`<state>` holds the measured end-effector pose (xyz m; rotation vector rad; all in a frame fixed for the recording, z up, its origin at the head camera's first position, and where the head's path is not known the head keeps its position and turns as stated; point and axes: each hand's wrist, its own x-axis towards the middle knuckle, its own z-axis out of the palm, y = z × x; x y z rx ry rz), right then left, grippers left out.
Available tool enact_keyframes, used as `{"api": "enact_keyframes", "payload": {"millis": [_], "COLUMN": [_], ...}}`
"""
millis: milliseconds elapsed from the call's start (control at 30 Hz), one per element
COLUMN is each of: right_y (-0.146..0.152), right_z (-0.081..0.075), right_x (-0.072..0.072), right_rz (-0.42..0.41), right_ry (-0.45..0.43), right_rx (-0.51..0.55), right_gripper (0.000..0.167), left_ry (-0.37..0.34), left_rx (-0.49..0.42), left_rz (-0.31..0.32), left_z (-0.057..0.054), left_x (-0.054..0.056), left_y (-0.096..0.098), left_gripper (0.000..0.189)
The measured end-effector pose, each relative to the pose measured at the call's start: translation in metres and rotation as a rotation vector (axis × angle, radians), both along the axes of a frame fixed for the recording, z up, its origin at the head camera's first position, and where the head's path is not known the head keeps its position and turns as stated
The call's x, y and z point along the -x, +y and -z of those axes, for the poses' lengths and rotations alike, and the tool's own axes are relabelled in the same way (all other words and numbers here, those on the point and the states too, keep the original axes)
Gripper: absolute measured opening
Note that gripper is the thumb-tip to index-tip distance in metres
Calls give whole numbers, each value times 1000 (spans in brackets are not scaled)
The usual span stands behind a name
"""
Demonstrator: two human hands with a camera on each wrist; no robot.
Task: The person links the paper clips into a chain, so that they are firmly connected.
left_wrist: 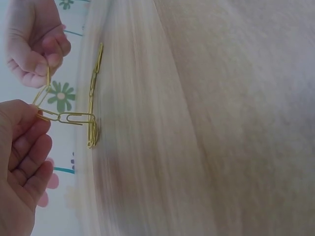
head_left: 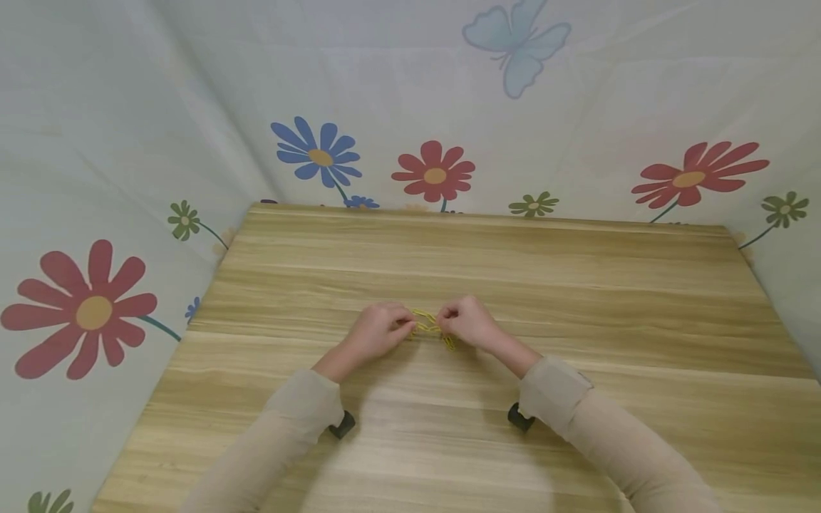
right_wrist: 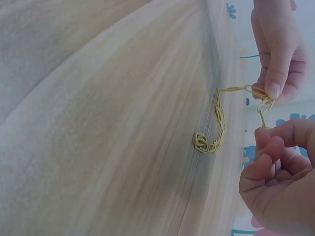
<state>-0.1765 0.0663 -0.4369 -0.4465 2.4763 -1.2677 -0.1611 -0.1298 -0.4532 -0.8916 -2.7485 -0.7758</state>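
A chain of linked yellow paper clips [head_left: 426, 328] runs between both hands over the wooden table. My left hand [head_left: 378, 329] pinches the chain between thumb and forefinger, a little way in from its end. With thumb and fingertips my right hand [head_left: 470, 324] pinches the end paper clip [right_wrist: 263, 119], which hooks into the clips at the left fingertips. From the left hand [left_wrist: 22, 162] the chain [left_wrist: 74, 121] drops to the table, where the rest lies partly bunched. A small heap of the clips [right_wrist: 201, 142] shows in the right wrist view. The fingertips hide parts of the held clips.
The wooden table [head_left: 449, 442] spreads around both hands. A white cloth [head_left: 372, 78] printed with flowers and a butterfly hangs behind its far edge and along the left side. Dark wrist devices [head_left: 521, 417] sit under both beige sleeves.
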Motion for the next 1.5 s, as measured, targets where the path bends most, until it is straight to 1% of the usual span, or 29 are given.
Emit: {"api": "enact_keyframes", "payload": {"millis": [167,267,400,500,633,700,767,867,933,1000,1100,1167,1267,1400,1500], "right_y": [1,3,3,2,2,1,1,0,-1,-2,-2,-2,-2,-1,-1], "right_z": [-1,-1,-3,-5,-6,-13,-15,-16,-10,-11,-12,-12,-10,-3,4], "right_x": [0,0,0,0,1,-1,-1,0,3,3,2,1,0,1,3], "right_rz": [3,-6,-13,-14,-41,-60,-73,-95,-107,-114,-99,-83,-75,-83,-81], "right_ry": [-71,-101,-134,-156,-152,-143,-130,-98,-80,-73,-97,-116,-118,-72,-32], "right_rx": [67,102,141,159,170,174,177,186,197,213,243,262,271,238,197], "right_gripper": [13,14,15,15,15,16,16,16,16,17,20,21,23,22,20], "left_ry": [-10,-29,-89,-151,-209,-225,-237,-286,-334,-383,-415,-415,-386,-367,-374], "left_rx": [-14,-10,-7,-35,-93,-121,-142,-192,-220,-251,-267,-274,-275,-274,-275], "left_rz": [-4,-6,-16,-23,-6,13,26,34,16,-7,-63,-97,-129,-144,-167], "left_z": [2,4,6,5,3,1,0,-3,-4,-6,-9,-12,-18,-23,-27], "left_x": [0,0,0,0,0,1,2,3,4,4,6,7,8,10,11], "left_y": [-3,-5,-6,-5,-2,0,2,3,3,2,-1,-4,-9,-16,-19], "left_gripper": [7,7,17,26,28,27,25,21,20,21,22,22,22,23,24]}}
